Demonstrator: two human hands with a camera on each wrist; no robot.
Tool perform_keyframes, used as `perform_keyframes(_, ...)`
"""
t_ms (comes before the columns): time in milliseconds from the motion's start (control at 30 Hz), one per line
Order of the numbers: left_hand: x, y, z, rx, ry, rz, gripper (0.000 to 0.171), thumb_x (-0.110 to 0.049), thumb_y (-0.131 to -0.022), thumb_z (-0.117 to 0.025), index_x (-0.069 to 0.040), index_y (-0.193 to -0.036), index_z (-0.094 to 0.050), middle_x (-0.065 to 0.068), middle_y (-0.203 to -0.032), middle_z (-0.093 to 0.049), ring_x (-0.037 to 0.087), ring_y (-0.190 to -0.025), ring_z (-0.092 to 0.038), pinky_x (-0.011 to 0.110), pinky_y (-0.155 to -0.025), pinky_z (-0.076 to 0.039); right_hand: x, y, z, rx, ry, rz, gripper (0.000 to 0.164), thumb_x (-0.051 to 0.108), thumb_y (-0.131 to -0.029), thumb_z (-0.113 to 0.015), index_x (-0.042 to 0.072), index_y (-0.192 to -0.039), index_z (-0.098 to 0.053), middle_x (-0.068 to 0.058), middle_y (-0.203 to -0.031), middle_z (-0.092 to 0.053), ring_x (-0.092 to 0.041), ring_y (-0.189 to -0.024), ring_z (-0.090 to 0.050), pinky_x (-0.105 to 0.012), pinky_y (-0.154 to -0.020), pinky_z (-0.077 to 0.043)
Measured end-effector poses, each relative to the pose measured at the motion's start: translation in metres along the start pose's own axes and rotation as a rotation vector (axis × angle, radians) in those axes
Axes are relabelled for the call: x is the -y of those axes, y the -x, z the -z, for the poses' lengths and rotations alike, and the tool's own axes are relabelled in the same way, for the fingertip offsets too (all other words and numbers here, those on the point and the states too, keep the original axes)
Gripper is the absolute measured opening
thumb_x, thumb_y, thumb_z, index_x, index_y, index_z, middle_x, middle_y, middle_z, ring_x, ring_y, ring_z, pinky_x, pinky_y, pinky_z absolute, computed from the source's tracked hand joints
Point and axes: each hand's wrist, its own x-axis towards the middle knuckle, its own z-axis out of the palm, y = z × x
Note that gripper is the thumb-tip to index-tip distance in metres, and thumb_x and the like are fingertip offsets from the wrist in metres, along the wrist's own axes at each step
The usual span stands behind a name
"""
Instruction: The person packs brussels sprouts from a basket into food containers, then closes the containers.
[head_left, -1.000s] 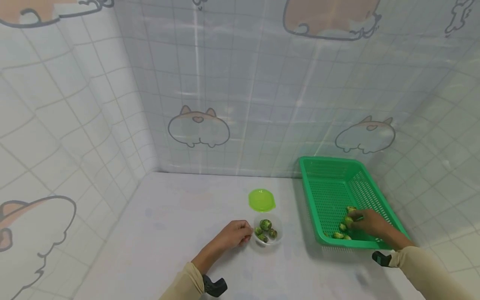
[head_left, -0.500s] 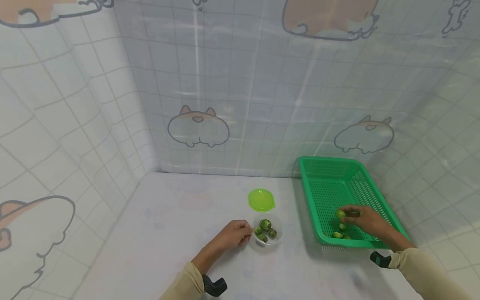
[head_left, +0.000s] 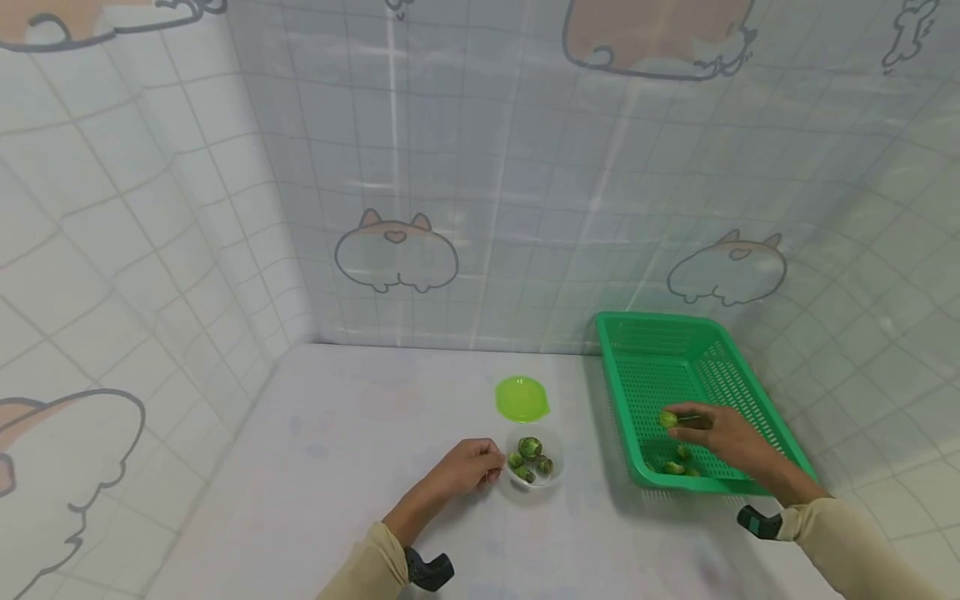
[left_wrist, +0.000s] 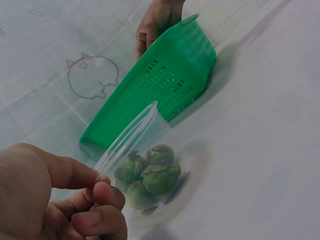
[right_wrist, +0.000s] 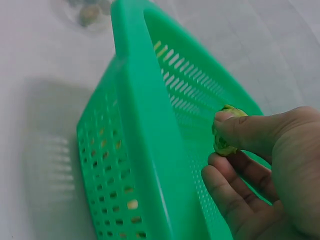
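My right hand (head_left: 723, 433) pinches a small green Brussels sprout (right_wrist: 226, 131) between thumb and fingers, over the green plastic basket (head_left: 617, 400). Below it, several more Brussels sprouts (head_left: 675, 468) lie at the near end of the basket floor. At the centre of the table stands a clear plastic bowl (left_wrist: 167, 125) with several Brussels sprouts (left_wrist: 160, 177) inside. My left hand (head_left: 468, 467) pinches the bowl's rim at its left side, thumb and index finger together on the edge.
A lime-green lid (head_left: 522, 399) lies flat on the white table (head_left: 360, 417) just behind the bowl. The basket stands at the right, near the back and right walls, which are hung with a printed sheet (head_left: 525, 167).
My right hand has taken a Brussels sprout from the pile, then lifted it and moved left inside the basket. The left hand stays at the bowl's rim.
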Motion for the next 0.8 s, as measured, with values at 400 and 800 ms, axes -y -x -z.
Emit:
perform_keyframes(400, 0.000, 0.000, 0.000, 0.000, -0.003, 0.000, 0.022, -0.019, -0.099, -0.058, -0.003, -0.085, -0.062, 0.000, -0.068, -0.054, 0.011, -0.058, -0.044, 0.024, -0.053, -0.035, 0.028, 0.001, -0.010, 0.015, -0.065, 0.018, 0.052, 0.035, -0.096, -0.069, 0.012, -0.141, -0.057, -0.016, -0.137, -0.060, -0.039, -0.124, -0.058, -0.048, -0.087, -0.055)
perform_keyframes(800, -0.002, 0.002, 0.002, 0.007, 0.003, -0.008, 0.025, -0.020, -0.099, -0.058, 0.002, -0.088, -0.062, 0.000, -0.069, -0.054, 0.012, -0.058, -0.043, 0.025, -0.053, -0.035, 0.050, -0.003, -0.024, 0.069, -0.115, 0.041, 0.047, 0.033, -0.095, -0.070, 0.017, -0.138, -0.060, -0.012, -0.136, -0.061, -0.029, -0.122, -0.060, -0.038, -0.088, -0.053)
